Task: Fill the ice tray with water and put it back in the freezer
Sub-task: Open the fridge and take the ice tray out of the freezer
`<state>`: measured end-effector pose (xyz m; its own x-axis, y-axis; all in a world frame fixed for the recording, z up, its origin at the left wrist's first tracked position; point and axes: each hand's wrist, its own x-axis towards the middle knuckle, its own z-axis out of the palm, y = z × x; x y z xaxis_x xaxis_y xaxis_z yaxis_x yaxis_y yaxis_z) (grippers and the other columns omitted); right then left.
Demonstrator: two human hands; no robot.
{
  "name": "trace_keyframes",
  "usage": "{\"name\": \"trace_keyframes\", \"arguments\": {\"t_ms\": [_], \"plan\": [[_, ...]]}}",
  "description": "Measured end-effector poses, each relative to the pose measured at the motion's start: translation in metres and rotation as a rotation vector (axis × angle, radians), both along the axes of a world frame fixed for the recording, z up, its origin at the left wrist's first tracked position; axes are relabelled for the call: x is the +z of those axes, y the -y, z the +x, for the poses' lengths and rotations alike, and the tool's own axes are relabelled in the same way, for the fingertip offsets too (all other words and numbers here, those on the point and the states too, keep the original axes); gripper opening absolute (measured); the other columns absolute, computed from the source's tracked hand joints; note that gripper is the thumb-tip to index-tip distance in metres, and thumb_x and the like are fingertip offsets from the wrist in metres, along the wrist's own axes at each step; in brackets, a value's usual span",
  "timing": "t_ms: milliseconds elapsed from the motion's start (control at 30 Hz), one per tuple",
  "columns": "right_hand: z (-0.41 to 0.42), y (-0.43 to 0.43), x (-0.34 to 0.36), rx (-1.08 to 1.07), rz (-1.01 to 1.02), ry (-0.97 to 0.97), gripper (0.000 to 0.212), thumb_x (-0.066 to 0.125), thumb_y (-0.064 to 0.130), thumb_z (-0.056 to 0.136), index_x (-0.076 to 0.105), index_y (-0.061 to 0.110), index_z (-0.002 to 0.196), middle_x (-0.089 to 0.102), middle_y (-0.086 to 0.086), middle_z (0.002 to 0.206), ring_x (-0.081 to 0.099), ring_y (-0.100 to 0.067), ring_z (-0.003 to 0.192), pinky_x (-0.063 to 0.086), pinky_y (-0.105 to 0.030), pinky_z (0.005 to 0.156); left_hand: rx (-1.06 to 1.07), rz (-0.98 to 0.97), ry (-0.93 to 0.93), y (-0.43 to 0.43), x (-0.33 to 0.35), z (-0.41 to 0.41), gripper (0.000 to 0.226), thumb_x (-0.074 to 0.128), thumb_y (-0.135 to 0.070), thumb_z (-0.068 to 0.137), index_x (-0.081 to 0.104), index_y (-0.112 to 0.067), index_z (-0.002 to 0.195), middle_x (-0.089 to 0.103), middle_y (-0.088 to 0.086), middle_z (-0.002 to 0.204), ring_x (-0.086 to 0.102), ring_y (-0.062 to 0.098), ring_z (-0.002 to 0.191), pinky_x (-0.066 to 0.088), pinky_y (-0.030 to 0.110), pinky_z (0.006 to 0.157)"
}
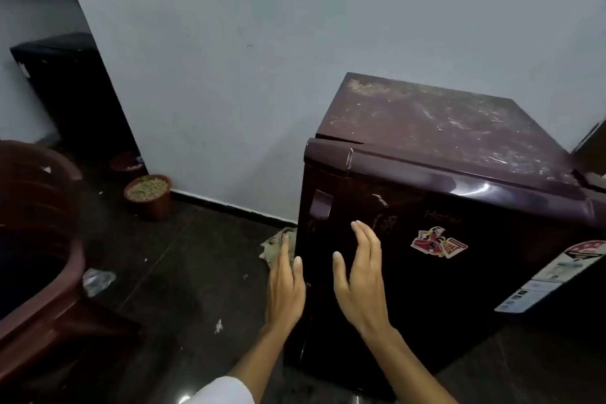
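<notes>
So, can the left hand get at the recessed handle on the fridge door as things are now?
Probably yes. The left hand is open and empty, just below the recessed handle at the left edge of the fridge door, and nothing shows between them. The right hand is beside it, not across the way.

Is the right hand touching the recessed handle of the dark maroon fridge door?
Apart. The head view shows the right hand open below the recessed handle, with door surface between them.

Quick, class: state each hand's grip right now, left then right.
Left hand: open, fingers straight, holding nothing.
Right hand: open, fingers straight, holding nothing, in front of the closed fridge door.
</notes>
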<state>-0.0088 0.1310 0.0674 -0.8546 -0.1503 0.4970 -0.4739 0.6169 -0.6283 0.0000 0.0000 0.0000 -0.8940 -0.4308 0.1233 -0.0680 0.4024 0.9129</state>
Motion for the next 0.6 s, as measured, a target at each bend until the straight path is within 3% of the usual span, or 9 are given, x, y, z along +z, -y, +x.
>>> {"name": "trace_keyframes", "arguments": {"t_ms": [100,233,333,467,600], "plan": [[-0.008,0.016,-0.003,0.010,-0.146,0.130,0.066,0.064,0.008,0.089,0.033,0.016,0.147,0.031,0.008,0.147,0.040,-0.001,0.131,0.046,-0.030,0.104,-0.089,0.049,-0.005,0.009,-0.014,-0.013,0.049,0.039,-0.038,0.102,0.040,-0.026,0.150,0.048,-0.002,0.151,0.044,0.014,0.140,0.040,0.044,0.114],[-0.018,0.035,-0.004,-0.008,-0.180,0.253,0.068,0.069,0.008,0.087,0.036,0.018,0.146,0.041,0.010,0.139,0.045,0.003,0.126,0.045,-0.018,0.101,-0.232,0.227,0.039,0.015,-0.021,-0.032,0.055,0.053,-0.050,0.090,0.052,-0.028,0.141,0.060,-0.007,0.136,0.056,0.008,0.127,0.048,0.044,0.106],[-0.029,0.046,-0.002,-0.015,-0.164,0.313,0.060,0.069,0.009,0.087,0.045,0.016,0.142,0.052,0.009,0.132,0.052,-0.001,0.120,0.044,-0.012,0.098,-0.276,0.252,0.062,0.020,-0.021,-0.044,0.049,0.053,-0.052,0.087,0.060,-0.029,0.131,0.070,-0.008,0.119,0.066,0.008,0.111,0.055,0.043,0.096],[-0.042,0.052,0.000,-0.034,-0.207,0.396,0.035,0.069,0.011,0.088,0.062,0.017,0.121,0.069,0.009,0.111,0.065,-0.003,0.105,0.053,-0.028,0.096,-0.321,0.217,0.058,0.027,-0.033,-0.049,0.052,0.053,-0.054,0.087,0.062,-0.023,0.127,0.072,-0.005,0.116,0.067,0.011,0.109,0.055,0.042,0.094],[-0.047,0.052,0.001,-0.062,-0.244,0.420,0.022,0.067,0.006,0.090,0.067,0.014,0.110,0.073,0.007,0.100,0.068,0.000,0.095,0.056,-0.027,0.089,-0.354,0.242,0.070,0.034,-0.037,-0.053,0.040,0.062,-0.034,0.095,0.061,-0.016,0.131,0.071,0.000,0.120,0.065,0.013,0.113,0.053,0.038,0.099]]}}
